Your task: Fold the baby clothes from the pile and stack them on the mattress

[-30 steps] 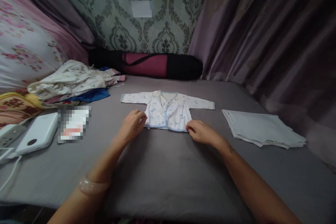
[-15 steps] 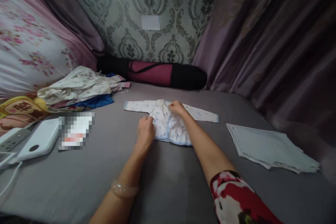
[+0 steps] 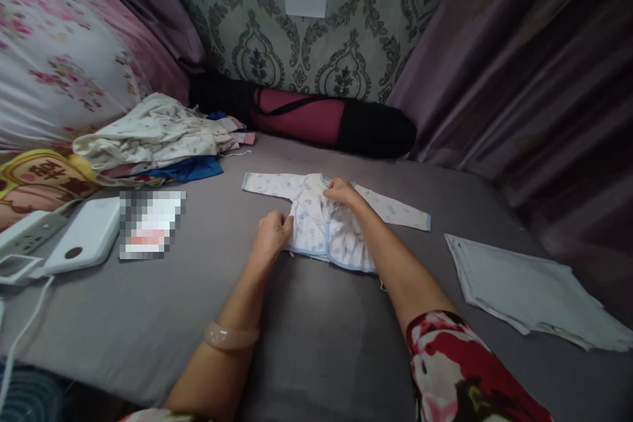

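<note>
A small white baby shirt (image 3: 309,214) with a pale blue print and blue trim lies front side up on the grey sheet, both sleeves spread to the sides. My left hand (image 3: 273,232) is closed on the shirt's left side edge, near the hem. At the neckline my right hand (image 3: 341,191) pinches the front of the shirt. My right forearm crosses over the shirt's right half and hides part of it.
Folded pale cloths (image 3: 534,287) lie to the right. On the left are a heap of clothes (image 3: 153,135), a white power bank (image 3: 86,237), a power strip (image 3: 32,231) and a blurred packet (image 3: 151,224). A black and maroon long bag (image 3: 301,117) rests against the wall.
The view has tilted down and shifted a little. My left hand has moved slightly down along the shirt's side edge; my right hand stays at the neckline.
</note>
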Demonstrator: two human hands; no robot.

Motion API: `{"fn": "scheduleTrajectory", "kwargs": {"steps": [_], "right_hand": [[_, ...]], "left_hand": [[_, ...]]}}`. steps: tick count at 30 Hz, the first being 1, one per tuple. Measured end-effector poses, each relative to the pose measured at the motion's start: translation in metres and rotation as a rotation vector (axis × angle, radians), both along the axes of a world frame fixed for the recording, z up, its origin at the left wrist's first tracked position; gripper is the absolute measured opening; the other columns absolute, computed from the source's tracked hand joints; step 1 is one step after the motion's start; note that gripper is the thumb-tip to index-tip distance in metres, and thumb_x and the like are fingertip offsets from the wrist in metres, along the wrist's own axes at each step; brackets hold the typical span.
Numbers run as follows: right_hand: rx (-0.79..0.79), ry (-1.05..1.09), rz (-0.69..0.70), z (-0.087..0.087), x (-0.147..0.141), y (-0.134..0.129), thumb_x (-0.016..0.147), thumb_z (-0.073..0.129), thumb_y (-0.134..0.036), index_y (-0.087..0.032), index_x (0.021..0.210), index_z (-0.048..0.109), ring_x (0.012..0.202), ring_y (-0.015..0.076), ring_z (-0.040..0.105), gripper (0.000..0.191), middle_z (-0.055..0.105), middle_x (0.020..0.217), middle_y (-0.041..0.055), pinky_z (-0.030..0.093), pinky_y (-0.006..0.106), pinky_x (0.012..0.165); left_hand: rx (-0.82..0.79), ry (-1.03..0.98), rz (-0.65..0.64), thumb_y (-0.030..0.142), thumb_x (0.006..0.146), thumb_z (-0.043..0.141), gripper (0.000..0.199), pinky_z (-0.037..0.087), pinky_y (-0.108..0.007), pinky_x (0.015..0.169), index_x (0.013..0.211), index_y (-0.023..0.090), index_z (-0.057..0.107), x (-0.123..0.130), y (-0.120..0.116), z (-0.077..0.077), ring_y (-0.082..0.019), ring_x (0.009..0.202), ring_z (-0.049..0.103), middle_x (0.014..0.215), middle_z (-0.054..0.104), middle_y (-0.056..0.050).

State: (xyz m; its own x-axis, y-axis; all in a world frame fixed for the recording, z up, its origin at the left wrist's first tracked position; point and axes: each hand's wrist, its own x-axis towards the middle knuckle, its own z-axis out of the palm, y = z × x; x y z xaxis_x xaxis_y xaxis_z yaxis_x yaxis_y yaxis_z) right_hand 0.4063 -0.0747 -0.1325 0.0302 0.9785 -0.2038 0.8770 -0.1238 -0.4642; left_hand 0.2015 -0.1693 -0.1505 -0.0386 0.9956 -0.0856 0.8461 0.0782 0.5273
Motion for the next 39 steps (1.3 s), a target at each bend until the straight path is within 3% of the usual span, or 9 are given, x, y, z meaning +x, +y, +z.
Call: {"fn": "scheduleTrajectory", "kwargs": {"steps": [3, 7, 13, 17, 23, 27, 31, 35, 39], "right_hand": [[0.006, 0.176, -0.046, -0.001, 0.007, -0.003, 0.075, 0.054, -0.027, -0.016, 0.075, 0.062, 0.055, 0.0119, 0.050, 0.013, 0.050, 0.056, -0.0018, 0.032, 0.021, 0.049], [0.034, 0.273, -0.054, -0.002, 0.017, -0.007, 0.076, 0.052, -0.017, -0.019, 0.097, 0.059, 0.056, 0.0097, 0.049, 0.023, 0.056, 0.065, -0.0041, 0.034, 0.019, 0.052], [0.164, -0.109, 0.135, 0.006, 0.030, -0.017, 0.083, 0.051, -0.018, -0.020, 0.092, 0.062, 0.075, 0.0149, 0.058, 0.014, 0.068, 0.084, 0.0021, 0.038, 0.024, 0.071], [0.216, -0.346, 0.220, 0.004, 0.029, -0.022, 0.091, 0.044, -0.020, -0.020, 0.099, 0.062, 0.090, 0.0205, 0.061, 0.020, 0.070, 0.095, 0.0066, 0.036, 0.032, 0.086], [0.251, -0.453, 0.247, -0.007, 0.025, -0.029, 0.095, 0.036, -0.018, -0.016, 0.112, 0.059, 0.103, 0.0249, 0.060, 0.029, 0.068, 0.109, 0.0139, 0.037, 0.034, 0.089], [0.133, -0.400, 0.208, 0.002, 0.025, -0.024, 0.091, 0.043, -0.016, -0.019, 0.109, 0.063, 0.103, 0.0246, 0.061, 0.027, 0.068, 0.111, 0.0113, 0.040, 0.033, 0.087], [0.070, -0.390, 0.169, 0.010, 0.015, -0.013, 0.084, 0.051, -0.011, -0.019, 0.096, 0.069, 0.108, 0.0258, 0.059, 0.023, 0.066, 0.114, 0.0122, 0.041, 0.033, 0.088], [0.170, -0.239, 0.176, 0.001, 0.003, -0.006, 0.083, 0.050, -0.006, -0.018, 0.100, 0.067, 0.110, 0.0233, 0.057, 0.027, 0.064, 0.117, 0.0119, 0.041, 0.030, 0.090], [0.114, -0.087, 0.221, -0.010, 0.012, 0.002, 0.082, 0.055, -0.009, -0.018, 0.097, 0.068, 0.090, 0.0166, 0.064, 0.022, 0.070, 0.099, 0.0055, 0.047, 0.023, 0.078]], "left_hand": [[-0.030, -0.006, -0.003, 0.040, 0.088, 0.050, 0.030, 0.039, -0.029, 0.067, 0.086, 0.015, 0.066, -0.002, 0.000, 0.002, -0.024, 0.084, 0.063, 0.088, 0.070, -0.013], [-0.061, -0.022, -0.008, 0.041, 0.086, 0.052, 0.027, 0.040, -0.030, 0.069, 0.085, 0.017, 0.064, -0.004, 0.002, 0.004, -0.024, 0.085, 0.062, 0.087, 0.069, -0.011], [-0.014, 0.064, -0.002, 0.033, 0.089, 0.047, 0.022, 0.042, -0.030, 0.072, 0.097, 0.017, 0.059, -0.007, 0.000, 0.001, -0.024, 0.089, 0.063, 0.093, 0.068, -0.012], [0.015, 0.258, -0.080, 0.024, 0.091, 0.040, 0.022, 0.042, -0.033, 0.075, 0.105, 0.014, 0.054, -0.002, -0.007, 0.007, -0.026, 0.092, 0.061, 0.096, 0.067, -0.015], [0.010, 0.490, -0.239, 0.010, 0.083, 0.045, 0.028, 0.042, -0.036, 0.082, 0.110, 0.010, 0.053, 0.007, -0.016, 0.025, -0.031, 0.105, 0.053, 0.112, 0.057, -0.018], [-0.010, 0.449, -0.309, 0.004, 0.078, 0.048, 0.039, 0.040, -0.039, 0.084, 0.117, 0.012, 0.050, 0.006, -0.020, 0.027, -0.030, 0.108, 0.049, 0.117, 0.052, -0.018], [0.170, 0.340, -0.349, 0.007, 0.082, 0.046, 0.035, 0.037, -0.042, 0.088, 0.115, 0.017, 0.054, 0.012, -0.022, 0.021, -0.030, 0.111, 0.045, 0.121, 0.051, -0.015], [0.232, 0.136, -0.523, 0.023, 0.092, 0.045, 0.019, 0.038, -0.038, 0.087, 0.106, 0.019, 0.059, 0.019, -0.018, 0.008, -0.025, 0.101, 0.049, 0.111, 0.056, -0.011], [0.141, -0.002, -0.659, 0.030, 0.087, 0.058, 0.020, 0.040, -0.033, 0.081, 0.103, 0.019, 0.060, 0.018, -0.013, -0.003, -0.022, 0.092, 0.052, 0.101, 0.057, -0.008]]}}
